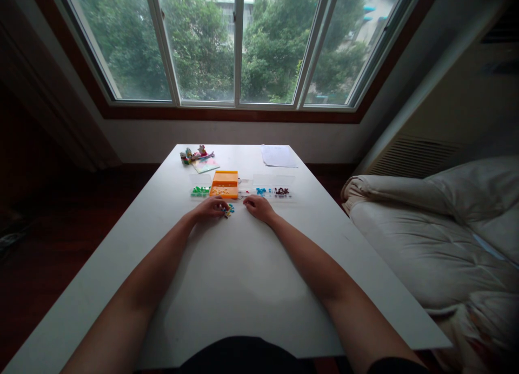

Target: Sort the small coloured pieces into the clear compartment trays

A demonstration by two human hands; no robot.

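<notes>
Both of my arms reach out over a white table [227,287]. My left hand [211,207] rests on the table with its fingers curled around a small build of coloured bricks [229,209]. My right hand [258,206] lies just to the right of that build, fingers bent down against the tabletop; whether anything is in them is hidden. Just beyond the hands stands an orange tray [224,184] with small pieces in it. Beside it lie clear trays with green bricks [200,191], blue bricks [261,191] and dark red bricks [281,191].
At the table's far left sit a small finished brick model [193,154] and a coloured booklet [205,165]. A sheet of paper [278,155] lies at the far right. A bed with a white quilt [438,244] stands to the right. A large window [239,44] is ahead.
</notes>
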